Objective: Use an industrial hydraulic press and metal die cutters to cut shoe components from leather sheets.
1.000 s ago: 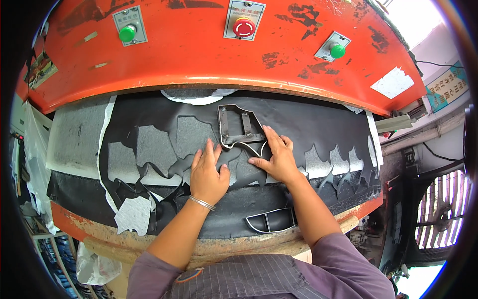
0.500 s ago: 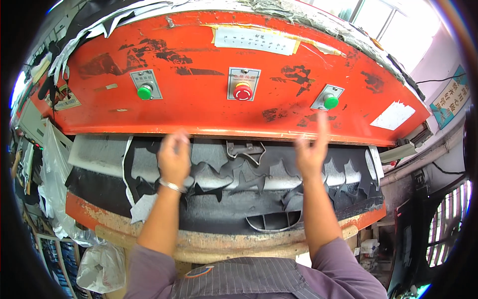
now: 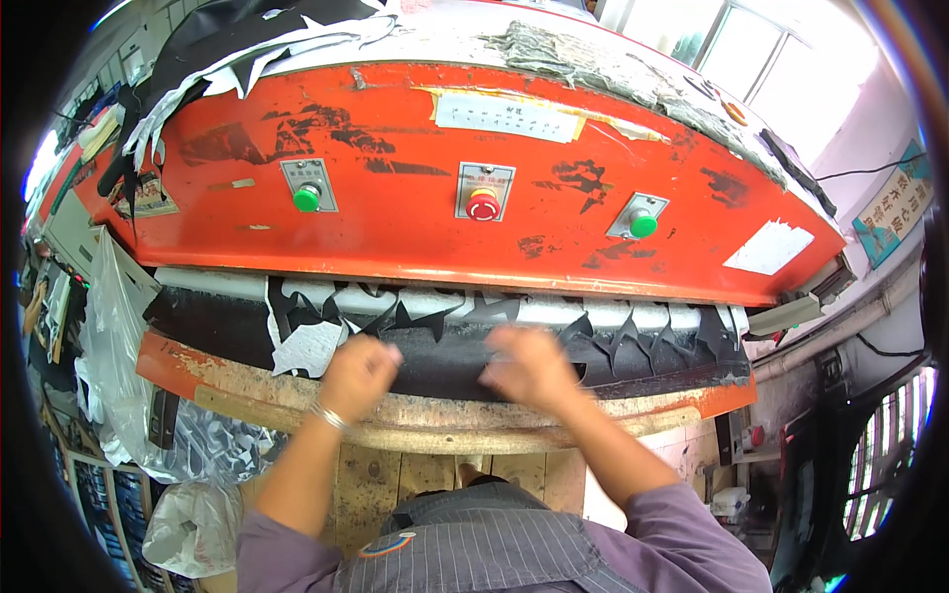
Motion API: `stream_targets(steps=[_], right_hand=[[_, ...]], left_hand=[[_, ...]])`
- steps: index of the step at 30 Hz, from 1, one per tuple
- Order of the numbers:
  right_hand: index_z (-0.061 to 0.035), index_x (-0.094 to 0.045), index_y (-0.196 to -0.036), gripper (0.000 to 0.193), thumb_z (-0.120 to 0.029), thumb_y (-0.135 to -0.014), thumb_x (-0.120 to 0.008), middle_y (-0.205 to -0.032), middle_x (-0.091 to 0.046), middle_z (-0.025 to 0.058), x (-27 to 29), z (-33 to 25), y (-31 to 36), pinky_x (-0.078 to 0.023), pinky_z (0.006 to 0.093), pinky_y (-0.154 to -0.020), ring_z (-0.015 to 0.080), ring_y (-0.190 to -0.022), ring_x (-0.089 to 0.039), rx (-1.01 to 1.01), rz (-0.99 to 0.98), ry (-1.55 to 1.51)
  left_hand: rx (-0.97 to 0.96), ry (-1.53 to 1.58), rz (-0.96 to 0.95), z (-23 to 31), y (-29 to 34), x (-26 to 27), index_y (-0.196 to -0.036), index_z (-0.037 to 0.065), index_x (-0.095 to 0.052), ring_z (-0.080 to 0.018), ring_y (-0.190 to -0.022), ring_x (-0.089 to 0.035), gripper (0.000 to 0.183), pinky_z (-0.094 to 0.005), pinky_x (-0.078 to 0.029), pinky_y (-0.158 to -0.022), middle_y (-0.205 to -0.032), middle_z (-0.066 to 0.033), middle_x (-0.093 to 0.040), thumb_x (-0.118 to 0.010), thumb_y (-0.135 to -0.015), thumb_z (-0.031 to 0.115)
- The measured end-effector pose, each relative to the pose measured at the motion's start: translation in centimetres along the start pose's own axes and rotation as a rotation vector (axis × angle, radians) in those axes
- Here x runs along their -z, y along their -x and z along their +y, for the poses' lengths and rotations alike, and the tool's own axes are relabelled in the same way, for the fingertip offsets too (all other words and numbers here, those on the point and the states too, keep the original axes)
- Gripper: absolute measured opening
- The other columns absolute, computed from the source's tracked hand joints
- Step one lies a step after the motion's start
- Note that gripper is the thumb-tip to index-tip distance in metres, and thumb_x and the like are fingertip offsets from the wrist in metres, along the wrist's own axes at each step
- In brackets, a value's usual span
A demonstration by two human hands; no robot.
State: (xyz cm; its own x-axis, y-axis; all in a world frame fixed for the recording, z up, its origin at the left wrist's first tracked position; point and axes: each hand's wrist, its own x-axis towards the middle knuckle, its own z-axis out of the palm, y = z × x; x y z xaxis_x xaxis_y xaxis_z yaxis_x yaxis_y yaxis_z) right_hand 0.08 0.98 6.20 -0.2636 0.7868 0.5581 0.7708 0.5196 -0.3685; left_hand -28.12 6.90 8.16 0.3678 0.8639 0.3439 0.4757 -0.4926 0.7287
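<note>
Both hands have come back down from the press head since half a second ago, when they were raised at the two green buttons; the orange head now sits low over the bed, leaving only a narrow slot. One second ago the head was up and a metal cutting die lay on the black sheet; now the die is not visible, probably hidden under the head.

Head view: the left hand (image 3: pixel 358 374) is at the front edge of the bed, over the black sheet (image 3: pixel 435 361). It is blurred; the fingers look curled in, but I cannot tell if it grips anything. The right hand (image 3: pixel 529 368) is also at the front edge, just beside the left one, blurred too, and its state cannot be read. The sheet lies across the bed under the head (image 3: pixel 474 148), with many cut-out shapes along its far edge, showing white backing. The left green button (image 3: pixel 307 198), the red button (image 3: pixel 482 206) and the right green button (image 3: pixel 644 224) are free of any hand. A wooden front rail (image 3: pixel 435 430) runs below the bed (image 3: pixel 188 361).

In my judgement, the press stroke is happening or just finished, and the hands are returning to the sheet.
</note>
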Motion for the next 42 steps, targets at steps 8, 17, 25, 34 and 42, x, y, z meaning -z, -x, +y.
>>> stream_targets(steps=[8, 17, 25, 34, 42], right_hand=[[-0.0052, -0.061, -0.109, 0.048, -0.02, -0.066, -0.077, -0.097, -0.061, 0.01, -5.0, -9.4, 5.5, -0.049, 0.0359, -0.082, 0.0284, -0.095, -0.057, -0.138, -0.382, 0.029], [-0.0064, -0.061, -0.105, 0.042, -0.021, -0.069, -0.076, -0.102, -0.062, 0.011, -2.8, -7.7, 2.4, -0.049, 0.0372, -0.084, 0.0292, -0.098, -0.058, -0.192, -0.588, -0.037], [-0.0186, -0.058, -0.123, 0.057, -0.042, -0.074, -0.075, -0.139, -0.04, 0.0258, -3.0, 4.5, -9.5, -0.045, 0.0465, -0.095, 0.041, -0.129, -0.037, -0.528, -0.333, 0.236], [-0.0054, -0.054, -0.123, 0.064, -0.012, -0.065, -0.081, -0.121, -0.053, 0.0073, -5.2, 18.3, -8.8, -0.041, 0.0327, -0.096, 0.0193, -0.111, -0.052, -0.668, -0.037, -0.904], [-0.0107, -0.057, -0.121, 0.064, -0.006, -0.06, -0.074, -0.135, -0.03, 0.0127, -4.4, 15.6, -6.3, -0.036, 0.037, -0.102, 0.0269, -0.122, -0.04, -0.502, 0.09, -0.632]], left_hand=[[-0.113, -0.366, -0.068, 1.7, 9.6, -6.1, -0.078, 0.006, -0.065, -0.0304, -0.08, -0.057, 0.015, -0.0413, -0.046, -0.073, -0.079, -0.0105, -0.06, -0.059, -0.084, 0.018], [-0.007, -0.277, -0.396, 1.8, 6.3, -4.2, -0.075, 0.005, -0.069, -0.0323, -0.08, -0.06, 0.021, -0.0419, -0.048, -0.077, -0.078, -0.0136, -0.064, -0.06, -0.082, 0.023], [-0.197, 0.0, -0.251, -2.0, -5.4, -7.1, -0.088, 0.003, -0.067, -0.0326, -0.097, -0.062, 0.015, -0.0396, -0.049, -0.086, -0.103, -0.0147, -0.066, -0.064, -0.083, 0.016], [-0.256, -0.072, -0.253, -8.5, -10.0, -11.1, -0.11, 0.004, -0.062, -0.032, -0.121, -0.052, 0.033, -0.0415, -0.039, -0.103, -0.125, -0.0145, -0.059, -0.066, -0.082, 0.021], [0.001, 0.646, -0.384, -6.6, -17.3, -12.3, -0.149, 0.005, -0.021, -0.0289, -0.135, -0.035, 0.092, -0.039, -0.035, -0.105, -0.151, -0.0194, -0.028, -0.075, -0.075, 0.012]])
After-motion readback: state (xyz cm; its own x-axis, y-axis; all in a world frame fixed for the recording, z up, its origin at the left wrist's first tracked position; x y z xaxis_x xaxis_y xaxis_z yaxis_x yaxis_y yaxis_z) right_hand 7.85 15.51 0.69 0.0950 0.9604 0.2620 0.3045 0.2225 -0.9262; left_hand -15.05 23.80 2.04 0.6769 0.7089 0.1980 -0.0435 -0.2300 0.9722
